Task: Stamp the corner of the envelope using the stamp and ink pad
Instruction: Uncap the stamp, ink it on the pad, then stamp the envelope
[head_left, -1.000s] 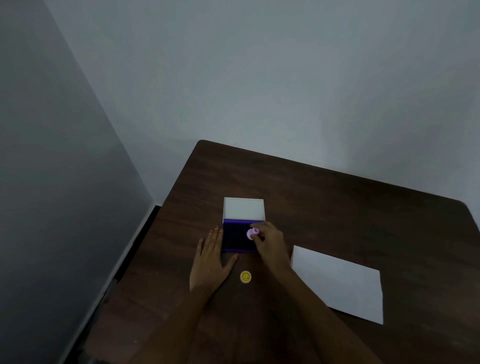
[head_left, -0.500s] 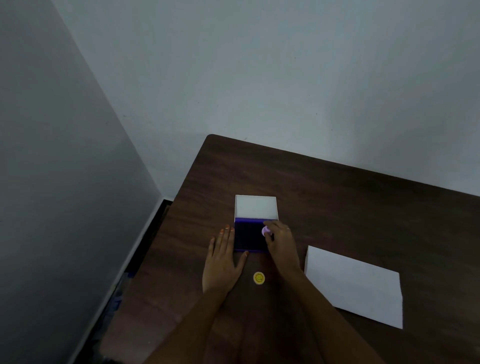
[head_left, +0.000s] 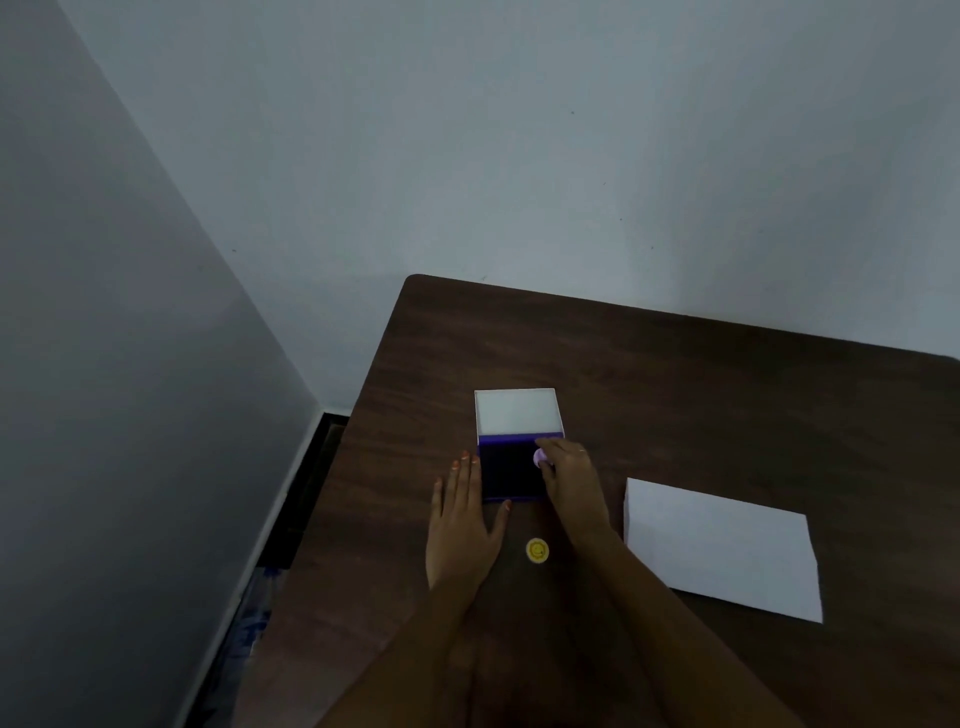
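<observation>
**Stamp on the ink pad, envelope waiting to the right**

On the right part of the ink pad's (head_left: 511, 470) dark inked face sits the small lilac stamp (head_left: 540, 457), pinched at its top between the fingertips of your right hand (head_left: 574, 480). Whether the stamp's face is pressed into the ink or only resting on it cannot be told from this height.

The ink pad lies open on the table (head_left: 675, 374), its purple-rimmed base toward you and its pale lid (head_left: 517, 411) folded back on the far side, lying flat. Your left hand (head_left: 462, 525) is spread palm-down on the wood just left of the pad, fingers together and pointing away from you, the thumb tip touching the pad's near left corner. It grips nothing.

Just on your side of the ink pad, between your two wrists, a small round yellow piece with a smiley face (head_left: 537, 550) rests on the table, apart from both hands.

Right of the ink pad, beyond your right forearm, the white envelope (head_left: 722, 548) lies flat and slightly skewed, well apart from the pad. No mark shows on its visible face.

Behind the ink pad, the table's far edge meets a plain pale wall (head_left: 519, 156).
</observation>
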